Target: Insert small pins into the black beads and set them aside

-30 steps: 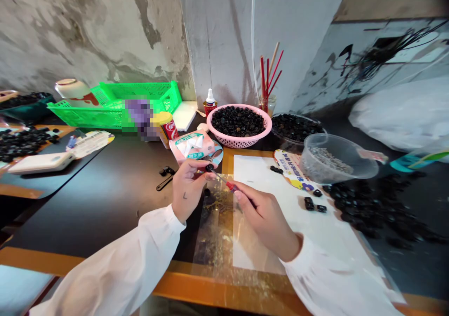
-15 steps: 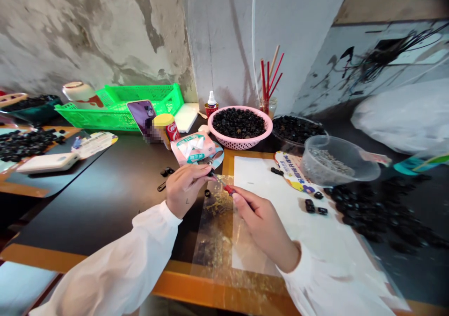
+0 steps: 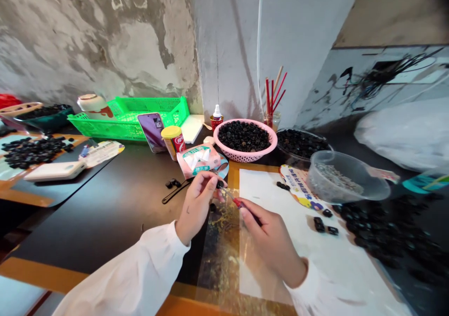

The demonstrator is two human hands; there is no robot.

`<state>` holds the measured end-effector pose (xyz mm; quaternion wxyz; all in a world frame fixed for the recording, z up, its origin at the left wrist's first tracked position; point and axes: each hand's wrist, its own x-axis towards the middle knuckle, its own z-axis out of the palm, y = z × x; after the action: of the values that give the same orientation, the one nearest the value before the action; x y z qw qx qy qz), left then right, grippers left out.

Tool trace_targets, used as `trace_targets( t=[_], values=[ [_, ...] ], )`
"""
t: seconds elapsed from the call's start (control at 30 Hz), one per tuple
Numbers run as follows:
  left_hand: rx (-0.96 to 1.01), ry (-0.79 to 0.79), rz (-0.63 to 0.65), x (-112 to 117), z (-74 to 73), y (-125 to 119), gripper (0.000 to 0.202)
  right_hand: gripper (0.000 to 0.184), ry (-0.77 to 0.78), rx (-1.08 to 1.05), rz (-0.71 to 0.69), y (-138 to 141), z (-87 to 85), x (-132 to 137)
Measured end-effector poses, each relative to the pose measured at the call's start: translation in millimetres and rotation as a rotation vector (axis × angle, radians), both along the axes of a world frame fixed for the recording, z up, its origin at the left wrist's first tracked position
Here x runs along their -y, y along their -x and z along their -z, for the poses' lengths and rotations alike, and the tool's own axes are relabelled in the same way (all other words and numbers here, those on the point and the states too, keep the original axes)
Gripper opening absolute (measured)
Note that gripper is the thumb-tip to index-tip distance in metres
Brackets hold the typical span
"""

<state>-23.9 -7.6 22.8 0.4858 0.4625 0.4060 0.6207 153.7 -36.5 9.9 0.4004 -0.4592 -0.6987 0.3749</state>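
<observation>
My left hand (image 3: 199, 198) pinches a small black part (image 3: 220, 184) above the table, between thumb and fingers. My right hand (image 3: 268, 229) is closed round the red handle of a small screwdriver (image 3: 237, 202); its thin metal shaft points left, and the tip meets or nearly meets the black part. Which of the two I cannot tell. Below the hands lies a clear sheet (image 3: 221, 255) with yellowish smears and one loose black piece (image 3: 212, 207). White paper (image 3: 261, 269) lies under my right hand, with several black pieces (image 3: 319, 224) farther right.
Beyond my hands stand a pink basket (image 3: 245, 158) of black pieces, a tissue pack (image 3: 185, 164), a yellow-lidded can (image 3: 172, 143) and a propped phone (image 3: 151, 131). At right are a clear tub (image 3: 317, 175) of small metallic bits and a heap of black parts (image 3: 389, 232). A green crate (image 3: 94, 128) stands at the back.
The view has tilted up slightly, so the scene sits lower and a little to the right. My left hand has turned more upright, and the screwdriver's shaft now reaches the black part or close to it.
</observation>
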Motion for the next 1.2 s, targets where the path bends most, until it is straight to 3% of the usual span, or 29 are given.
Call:
trace_targets(
  t=[0.17,0.27,0.43,0.5,0.57,0.67,0.8,1.0,1.2],
  values=[
    [0.038,0.107,0.087,0.0,2.1,-1.7,0.037,0.034,-0.04,0.041,-0.016,1.4,0.9,0.4],
    [-0.049,0.104,0.112,0.5,2.9,0.4,0.046,0.032,-0.062,0.057,-0.04,1.7,0.5,1.6],
    [-0.373,0.025,0.035,-2.3,1.5,5.9,0.063,0.03,-0.123,0.079,-0.042,2.3,-1.1,6.1],
    [-0.401,-0.003,-0.016,-3.9,2.4,3.8,0.064,0.03,-0.157,0.099,-0.031,3.4,-1.0,7.2],
    [-0.303,0.04,-0.065,-4.0,3.9,-2.5,0.062,0.03,-0.202,0.128,-0.013,4.9,-0.1,7.0],
    [-0.009,0.242,-0.104,-0.3,3.6,-15.2,0.057,0.031,-0.297,0.173,-0.011,6.4,2.3,4.9],
    [0.237,0.431,-0.013,7.6,-6.7,-21.9,0.055,0.033,-0.394,0.203,-0.03,5.2,4.0,2.0],
    [0.334,0.438,0.328,10.9,-19.4,-13.0,0.062,0.031,-0.33,0.135,-0.061,2.0,-1.7,1.6],
    [0.302,0.393,0.213,9.7,-16.2,-14.7,0.063,0.033,-0.256,0.143,0.024,-1.0,-1.2,1.5]
  ],
)
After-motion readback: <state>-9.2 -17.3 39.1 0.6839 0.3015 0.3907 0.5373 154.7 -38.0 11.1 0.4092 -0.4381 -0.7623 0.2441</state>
